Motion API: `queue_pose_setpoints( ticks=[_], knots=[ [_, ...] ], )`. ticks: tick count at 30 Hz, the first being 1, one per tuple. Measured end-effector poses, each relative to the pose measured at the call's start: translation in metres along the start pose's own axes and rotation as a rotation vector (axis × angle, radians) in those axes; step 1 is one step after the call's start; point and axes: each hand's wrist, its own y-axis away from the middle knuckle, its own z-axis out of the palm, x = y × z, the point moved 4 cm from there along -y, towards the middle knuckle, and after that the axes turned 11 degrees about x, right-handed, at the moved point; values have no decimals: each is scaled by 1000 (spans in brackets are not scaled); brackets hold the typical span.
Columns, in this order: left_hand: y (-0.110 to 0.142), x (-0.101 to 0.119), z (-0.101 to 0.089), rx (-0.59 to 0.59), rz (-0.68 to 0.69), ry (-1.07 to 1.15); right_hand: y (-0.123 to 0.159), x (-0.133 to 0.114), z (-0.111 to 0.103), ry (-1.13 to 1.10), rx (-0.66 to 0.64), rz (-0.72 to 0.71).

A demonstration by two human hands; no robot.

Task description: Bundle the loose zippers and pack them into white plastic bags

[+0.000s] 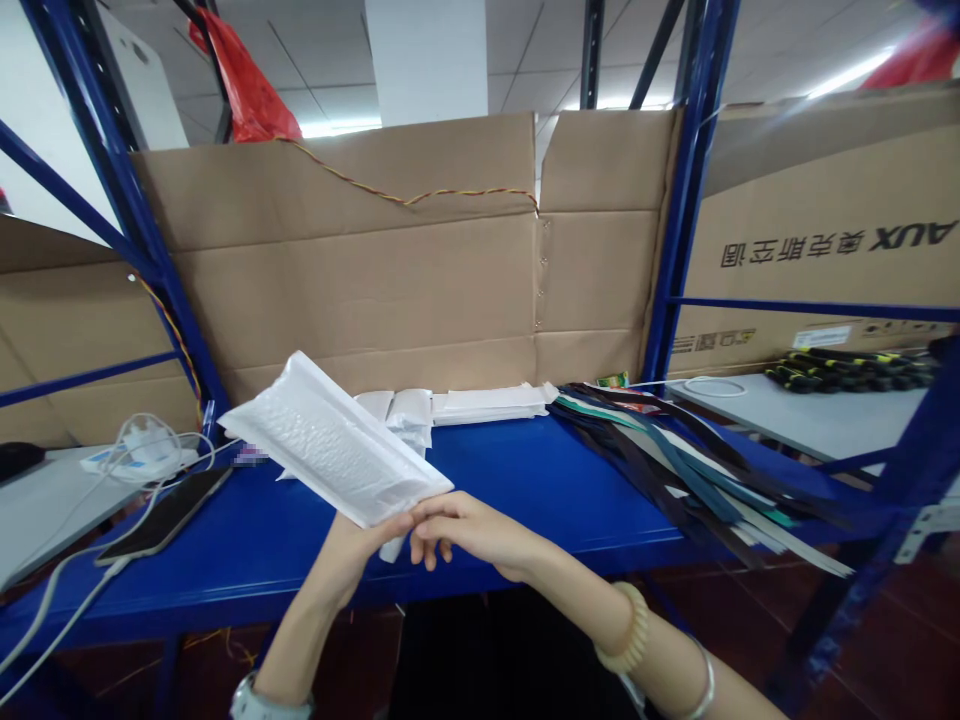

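Note:
A white padded envelope (337, 440) with a bubbly surface is tilted up over the blue table. My left hand (352, 555) grips it from below at its near end, the thumb along the edge and the other fingers mostly hidden behind it. At the envelope's near right corner, my right hand (469, 530) has its bent fingers closed on the edge, close to the left thumb. Below the hands a small white strip (391, 548) shows, partly covered. Behind the envelope, more white packets (411, 410) and a flat white stack (487, 404) lie against the cardboard.
Long dark, white and green strips (690, 460) spread over the right of the blue table (510, 480). A phone (165, 515) with a white cable lies left, near a power strip (139, 455). Blue posts (686, 200) and a cardboard wall (375, 290) bound the back. Black-and-yellow items (847, 370) lie right.

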Motion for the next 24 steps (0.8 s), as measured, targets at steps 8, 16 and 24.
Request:
queue_pose_setpoints(
  ticks=[8, 16, 24],
  knots=[
    [-68, 15, -111, 343, 314, -164, -65, -45, -11, 386, 72, -183],
    [-160, 14, -158, 566, 479, -424, -139, -134, 27, 767, 230, -857],
    [-202, -1, -165, 457, 514, -581, -188, -147, 64, 750, 129, -1005]
  ],
)
